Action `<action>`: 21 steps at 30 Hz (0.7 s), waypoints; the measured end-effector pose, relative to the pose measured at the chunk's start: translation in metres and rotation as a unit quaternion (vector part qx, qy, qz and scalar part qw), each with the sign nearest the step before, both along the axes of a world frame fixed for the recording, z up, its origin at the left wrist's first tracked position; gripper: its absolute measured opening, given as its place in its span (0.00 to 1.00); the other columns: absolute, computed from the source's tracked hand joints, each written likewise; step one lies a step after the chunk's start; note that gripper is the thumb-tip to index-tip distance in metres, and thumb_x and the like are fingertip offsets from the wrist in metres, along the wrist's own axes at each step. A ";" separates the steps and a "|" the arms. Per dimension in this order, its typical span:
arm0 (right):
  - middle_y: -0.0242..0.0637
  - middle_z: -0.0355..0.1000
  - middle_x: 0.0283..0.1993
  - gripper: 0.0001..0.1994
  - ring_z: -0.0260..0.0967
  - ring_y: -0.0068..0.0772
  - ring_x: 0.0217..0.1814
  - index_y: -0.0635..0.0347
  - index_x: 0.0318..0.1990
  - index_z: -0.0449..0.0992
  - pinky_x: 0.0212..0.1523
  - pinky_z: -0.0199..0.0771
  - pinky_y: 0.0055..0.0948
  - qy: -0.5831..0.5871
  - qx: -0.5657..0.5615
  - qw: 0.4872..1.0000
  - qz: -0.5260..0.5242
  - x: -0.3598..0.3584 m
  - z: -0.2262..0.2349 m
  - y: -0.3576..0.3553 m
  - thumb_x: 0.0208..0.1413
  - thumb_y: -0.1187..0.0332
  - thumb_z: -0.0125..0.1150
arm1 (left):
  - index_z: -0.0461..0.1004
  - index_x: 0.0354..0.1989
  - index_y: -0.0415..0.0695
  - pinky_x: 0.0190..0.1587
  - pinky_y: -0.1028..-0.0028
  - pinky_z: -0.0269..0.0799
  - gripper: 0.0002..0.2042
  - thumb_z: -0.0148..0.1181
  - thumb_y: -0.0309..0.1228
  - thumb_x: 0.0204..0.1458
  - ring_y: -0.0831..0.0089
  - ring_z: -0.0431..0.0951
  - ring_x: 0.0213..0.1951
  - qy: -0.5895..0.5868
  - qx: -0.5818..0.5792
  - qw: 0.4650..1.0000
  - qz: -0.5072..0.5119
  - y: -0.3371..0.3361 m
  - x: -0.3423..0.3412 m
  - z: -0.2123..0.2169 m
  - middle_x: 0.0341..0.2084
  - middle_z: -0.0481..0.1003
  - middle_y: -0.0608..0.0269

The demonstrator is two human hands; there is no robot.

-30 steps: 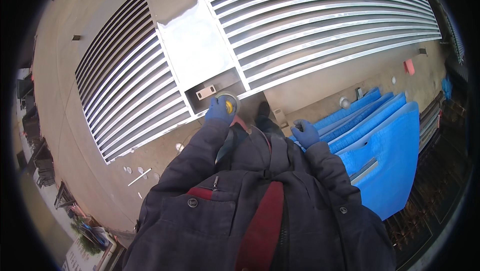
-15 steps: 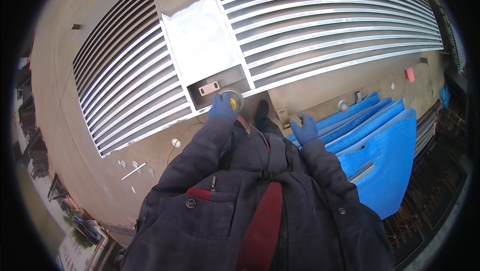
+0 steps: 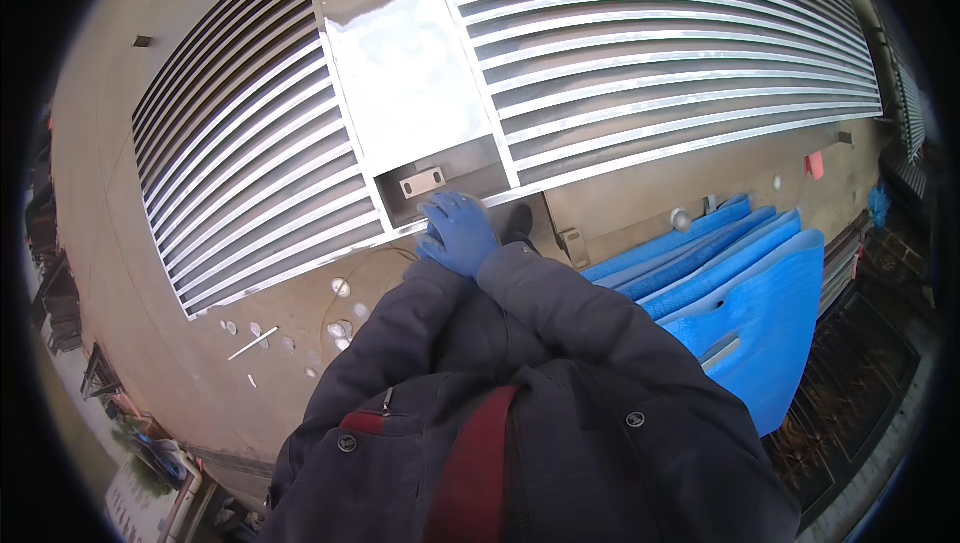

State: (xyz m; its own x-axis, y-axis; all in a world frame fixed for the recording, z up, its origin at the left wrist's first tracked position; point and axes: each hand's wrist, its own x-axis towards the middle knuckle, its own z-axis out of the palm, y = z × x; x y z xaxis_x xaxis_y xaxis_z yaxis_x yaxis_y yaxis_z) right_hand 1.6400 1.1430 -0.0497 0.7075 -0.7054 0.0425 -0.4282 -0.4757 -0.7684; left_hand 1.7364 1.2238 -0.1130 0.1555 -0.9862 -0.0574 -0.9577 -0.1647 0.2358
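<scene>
I see a long metal louvred panel lying flat on a concrete floor, with a smooth steel plate across its middle. At the plate's near end sits a shallow recess holding a small pale rectangular tag.

Both blue-gloved hands meet just below that recess, at the panel's near edge. The right hand lies on top, fingers loosely curled. The left hand is almost wholly covered by it, and I cannot tell whether either hand grips anything.

To the right, well apart, lie stacked blue sheets. Small pale scraps and a thin white stick dot the floor on the left.

I judge the risks as a glove snagging on the sheet-metal edge, or a foot slipping on those scraps.
</scene>
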 end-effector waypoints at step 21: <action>0.41 0.77 0.53 0.09 0.72 0.50 0.58 0.56 0.39 0.82 0.62 0.69 0.47 -0.094 0.062 0.989 -0.099 0.041 -0.011 0.010 0.52 0.64 0.67 | 0.68 0.66 0.49 0.59 0.56 0.74 0.28 0.63 0.45 0.59 0.50 0.78 0.57 0.182 0.186 0.963 0.068 0.002 0.025 0.018 0.67 0.65 0.50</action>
